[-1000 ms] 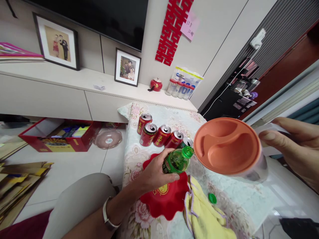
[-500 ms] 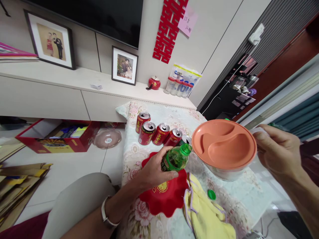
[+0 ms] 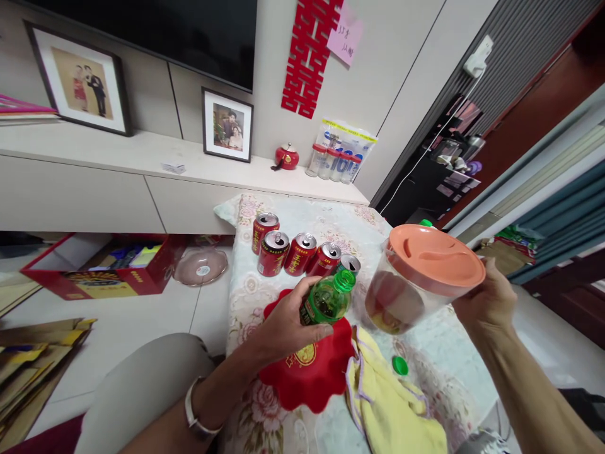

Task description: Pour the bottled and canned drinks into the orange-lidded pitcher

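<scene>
Box [image 3: 104,271]: on the floor, far left. Dish [image 3: 200,267]: on the floor, right of the box and left of the desk [image 3: 466,362].

Red cans [image 3: 274,257]: four, upright, close together on the far left part of the desk. A fifth can [image 3: 348,265], partly hidden, stands at the right end of the group. Risk: one knock could pass along the group, because the gaps are small.

Left hand [image 3: 288,325]: fingers and thumb curved about the bottle [image 3: 326,301], parted only by its girth. The bottle is uncapped, mouth upward, just near of the cans. Its base is hidden; contact with the tray [image 3: 314,381] cannot be confirmed. Risk: a loosened grip or a side knock could tip the bottle and spill any contents through the bare mouth.

Towel [image 3: 394,410]: rumpled, near side, right of the tray. Cap [image 3: 399,365]: loose, just beside the towel's far edge. Risk: dragging the towel could carry the cap off the desk.

Pitcher [image 3: 401,296]: right of the bottle, apart from it, lid [image 3: 435,258] on. Base contact and contents are unclear.

Right hand [image 3: 486,296]: closed on the pitcher's right side. Risk: excess leftward travel could strike the bottle; a poorly seated lid could come loose under tilt.
</scene>
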Tool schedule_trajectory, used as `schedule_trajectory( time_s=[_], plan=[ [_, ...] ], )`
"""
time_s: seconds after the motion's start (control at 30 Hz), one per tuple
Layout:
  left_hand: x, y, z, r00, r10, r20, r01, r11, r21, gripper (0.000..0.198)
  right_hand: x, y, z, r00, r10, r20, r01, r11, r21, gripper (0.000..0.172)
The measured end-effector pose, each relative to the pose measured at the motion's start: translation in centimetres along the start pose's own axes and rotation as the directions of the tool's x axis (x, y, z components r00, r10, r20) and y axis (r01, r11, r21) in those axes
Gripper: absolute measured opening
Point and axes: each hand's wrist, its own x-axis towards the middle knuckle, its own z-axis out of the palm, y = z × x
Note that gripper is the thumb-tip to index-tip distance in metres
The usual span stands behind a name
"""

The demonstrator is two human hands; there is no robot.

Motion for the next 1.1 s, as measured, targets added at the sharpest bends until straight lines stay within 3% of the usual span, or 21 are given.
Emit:
schedule_trajectory(
  time_s=[0.47,0.7,0.83,0.97,1.1],
  plan=[
    [-0.2,0.2,0.0,0.999,-0.032,0.031,0.03,0.998,0.055,0.069,-2.3,5.9,-0.9,0.99,0.113,-0.086,-0.097,0.98,0.175,0.057],
    [0.0,-1.1,-0.1,0.999,-0.044,0.026,0.04,0.99,0.139,0.071,-3.1,7.9,-1.4,0.987,0.123,-0.106,-0.105,0.98,0.167,0.062],
    [0.0,-1.0,-0.1,0.998,-0.068,-0.009,0.069,0.972,0.227,0.062,-2.9,8.3,-2.0,0.985,0.157,-0.076,-0.147,0.982,0.118,0.063],
    [-0.1,-0.6,0.0,0.996,-0.083,-0.019,0.085,0.966,0.245,0.059,-3.3,7.8,-4.2,0.972,0.234,-0.012,-0.234,0.972,0.005,0.056],
    [-0.1,-0.8,-0.1,0.997,-0.077,-0.008,0.077,0.972,0.224,0.06,-6.1,6.9,-8.0,0.935,0.353,-0.035,-0.352,0.913,-0.206,0.048]
  ],
)
